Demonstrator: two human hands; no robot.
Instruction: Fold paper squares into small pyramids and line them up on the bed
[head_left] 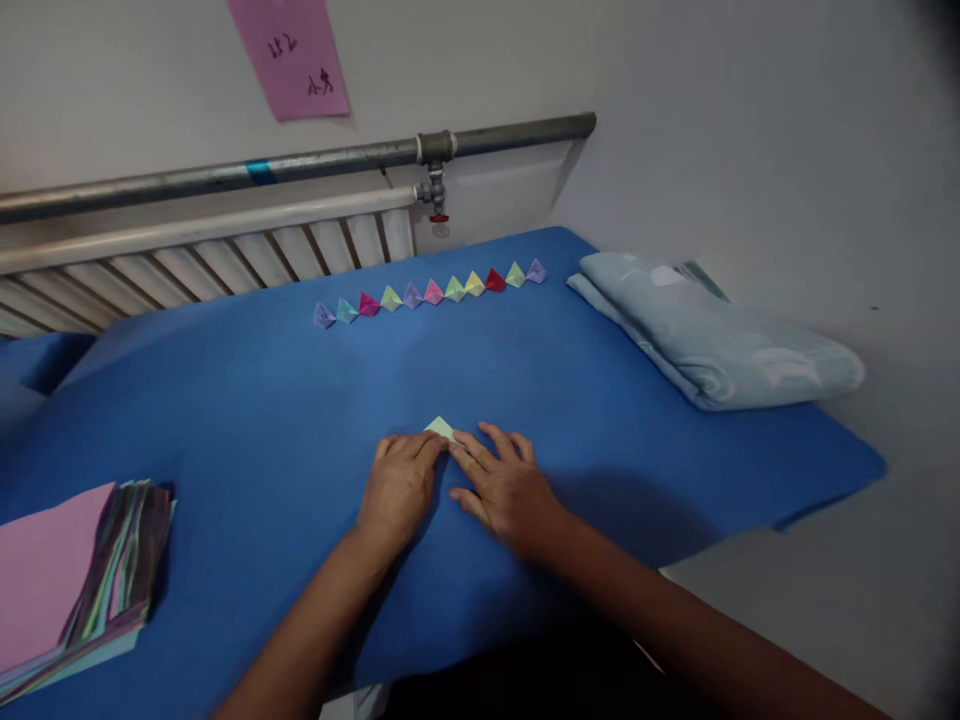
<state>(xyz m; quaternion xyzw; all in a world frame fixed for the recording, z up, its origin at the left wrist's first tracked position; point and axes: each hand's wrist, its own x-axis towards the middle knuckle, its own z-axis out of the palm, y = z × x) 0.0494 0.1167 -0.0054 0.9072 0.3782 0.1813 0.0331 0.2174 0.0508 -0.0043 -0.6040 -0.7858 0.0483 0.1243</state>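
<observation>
A small pale green piece of folded paper (440,428) lies on the blue cloth with its pointed corner facing away from me. My left hand (399,488) is bent over its near left side, fingers close together and pressing it down. Beside it, my right hand (510,485) has its fingers spread, with the index and middle fingertips at the paper's right edge. The fingers hide the near part of the paper. Farther back, a row of several folded paper pieces (412,295) in purple, blue, red, green, pink and yellow runs across the cloth.
A thick stack of coloured paper (52,575), pink on top, lies at the left. A folded light blue blanket (720,335) rests at the right by the wall. Behind the blue-covered surface (247,400) are a radiator (285,255) and a metal pipe (337,158).
</observation>
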